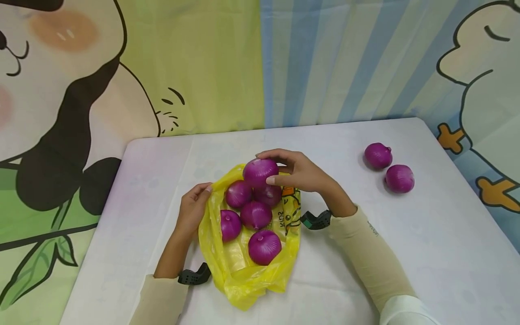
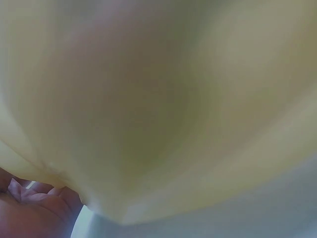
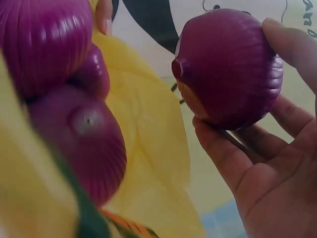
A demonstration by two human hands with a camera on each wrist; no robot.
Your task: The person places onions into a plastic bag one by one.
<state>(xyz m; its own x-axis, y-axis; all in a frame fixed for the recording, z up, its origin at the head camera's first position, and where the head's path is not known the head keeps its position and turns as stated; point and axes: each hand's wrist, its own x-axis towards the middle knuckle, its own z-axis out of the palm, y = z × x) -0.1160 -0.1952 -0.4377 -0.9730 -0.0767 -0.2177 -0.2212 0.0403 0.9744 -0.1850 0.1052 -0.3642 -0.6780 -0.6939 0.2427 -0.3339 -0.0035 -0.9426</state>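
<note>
Bagging seems underway: right hand (image 1: 301, 172) pinches a round purple onion (image 1: 259, 171), left hand (image 1: 192, 209) a yellow plastic bag (image 1: 243, 283). Lowering between the hands seems called for.

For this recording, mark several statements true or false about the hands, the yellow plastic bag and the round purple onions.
1. The left hand pinches the edge of the yellow plastic bag. True.
2. The bag is tied shut. False: it is open, with glossy purple onions showing inside.
3. The right hand holds a round purple onion. True.
4. Four onions lie outside the bag's right side. False: two loose onions lie there on the white table.
</note>
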